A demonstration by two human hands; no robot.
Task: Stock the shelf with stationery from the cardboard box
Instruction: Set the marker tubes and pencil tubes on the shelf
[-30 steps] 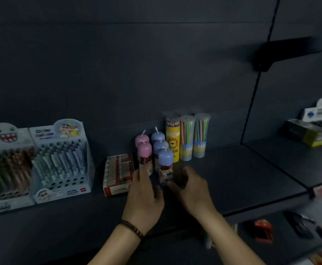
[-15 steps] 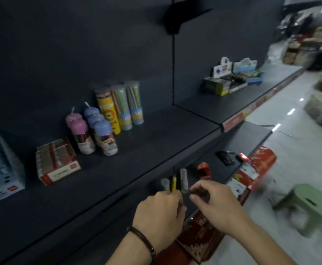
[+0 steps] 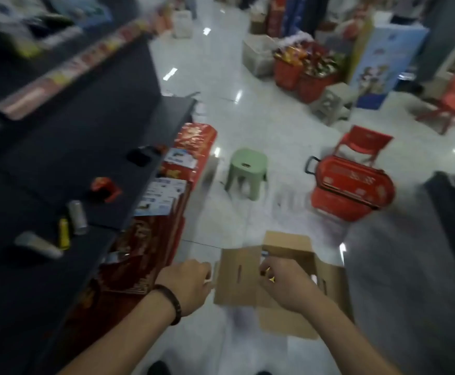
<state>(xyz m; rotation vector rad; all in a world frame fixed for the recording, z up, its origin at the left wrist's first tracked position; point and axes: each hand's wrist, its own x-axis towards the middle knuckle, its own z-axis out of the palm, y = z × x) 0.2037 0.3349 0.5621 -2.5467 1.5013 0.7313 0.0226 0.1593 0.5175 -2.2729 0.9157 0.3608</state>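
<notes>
Cardboard box [image 3: 234, 282]: open, flaps spread, standing on the floor [image 3: 250, 117] at the foot of the shelf [image 3: 58, 163], directly below you. A second ago your hands were up at the shelf board, among the capped bottles. Your view has since swung off the shelf and down to the floor, and both hands have come down to the box.

Your left hand [image 3: 185, 285] sits at the outer edge of the near flap with its fingers curled; the blur hides whether it grips the flap or only touches it. Your right hand [image 3: 286, 285] reaches over the box opening, fingers bent downward, with a small yellow glint beneath them; you cannot tell from this view whether it holds anything.

A yellow marker [image 3: 64, 234] and a grey tube [image 3: 77, 217] lie on the lower shelf board, and a green stool [image 3: 246, 169] stands on the floor beyond the box.

Reading: one placement appears finished, and the next fetch from the box is beginning.
</notes>
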